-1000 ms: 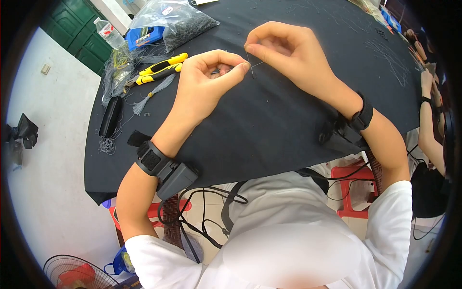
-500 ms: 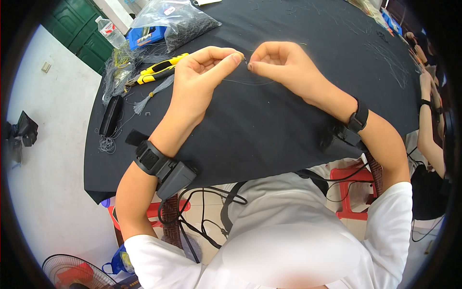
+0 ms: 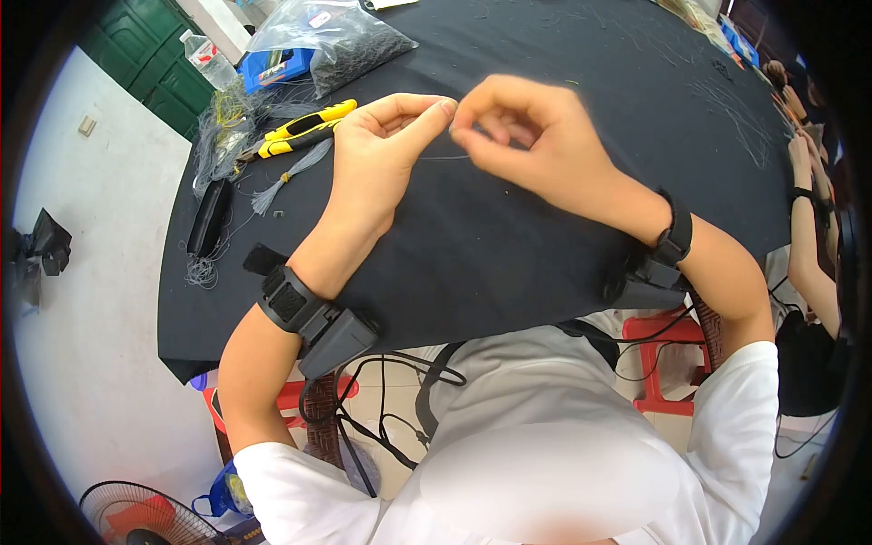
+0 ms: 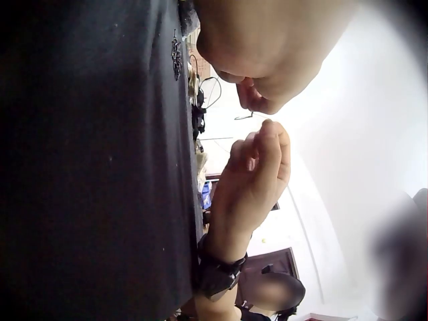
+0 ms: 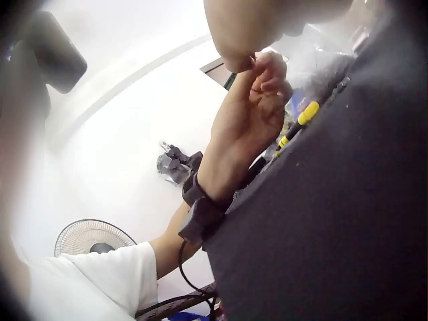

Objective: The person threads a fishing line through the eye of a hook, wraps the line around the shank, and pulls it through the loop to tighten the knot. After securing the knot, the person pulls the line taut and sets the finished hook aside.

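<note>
Above the dark cloth, both hands meet fingertip to fingertip. My left hand (image 3: 374, 150) pinches a small dark wire piece between thumb and index finger; its bent end (image 4: 243, 118) sticks out in the left wrist view. Thumb and index finger of my right hand (image 3: 536, 136) pinch a thin clear line right beside the left fingertips. A stretch of that line (image 3: 445, 158) shows below the hands. Most of the small piece is hidden by the fingers, and I cannot tell its exact kind.
Left on the black-covered table (image 3: 472, 263) lie yellow-black pliers (image 3: 300, 132), a tied bundle of line (image 3: 289, 177) and a black case (image 3: 210, 220). Behind are a clear bag of dark small pieces (image 3: 359, 50) and a bottle (image 3: 207, 62). Another person's arm (image 3: 807, 218) is at right.
The right hand has come down and left, closing in on the left fingertips. The small dark piece, seen between the hands before, is now mostly covered by fingers.
</note>
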{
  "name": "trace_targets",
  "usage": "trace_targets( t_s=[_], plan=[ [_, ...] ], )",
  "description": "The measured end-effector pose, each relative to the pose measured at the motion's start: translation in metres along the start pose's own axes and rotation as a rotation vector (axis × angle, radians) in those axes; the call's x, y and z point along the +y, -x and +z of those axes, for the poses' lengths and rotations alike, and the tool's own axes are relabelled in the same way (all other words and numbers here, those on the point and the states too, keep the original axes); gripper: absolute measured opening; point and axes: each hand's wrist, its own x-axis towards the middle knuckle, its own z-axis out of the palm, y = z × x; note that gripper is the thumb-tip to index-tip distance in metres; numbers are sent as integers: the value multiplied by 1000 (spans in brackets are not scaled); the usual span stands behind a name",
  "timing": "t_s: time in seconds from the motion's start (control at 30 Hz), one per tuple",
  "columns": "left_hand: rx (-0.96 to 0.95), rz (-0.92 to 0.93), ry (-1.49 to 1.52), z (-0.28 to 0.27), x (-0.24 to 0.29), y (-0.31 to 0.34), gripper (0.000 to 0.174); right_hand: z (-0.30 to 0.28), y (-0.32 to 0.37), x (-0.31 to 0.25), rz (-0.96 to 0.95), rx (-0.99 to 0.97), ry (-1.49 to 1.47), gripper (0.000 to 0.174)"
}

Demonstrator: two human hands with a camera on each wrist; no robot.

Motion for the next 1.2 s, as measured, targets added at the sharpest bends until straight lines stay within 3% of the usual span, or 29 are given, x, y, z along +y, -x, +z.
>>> trace_targets(
  t_s=[0.2, 0.43, 0.73, 0.97, 1.2],
  plan=[
    [-91, 59, -137, 2, -1, 1, 14, -15, -9, 1, -101, 39, 70, 7],
    [-150, 63, -135, 4, -3, 0, 13, -17, -14, 13, -75, 100, 24, 11],
    [-107, 82, -95, 4, 9, 4, 12, -18, -13, 27, 112, 67, -67, 15],
    [-102, 64, -27, 0, 3, 1, 15, -10, -7, 27, 350, -115, -304, 18],
    [-63, -4, -16, -3, 2, 0, 16, -2, -3, 25, 359, -122, -389, 15]
  ],
)
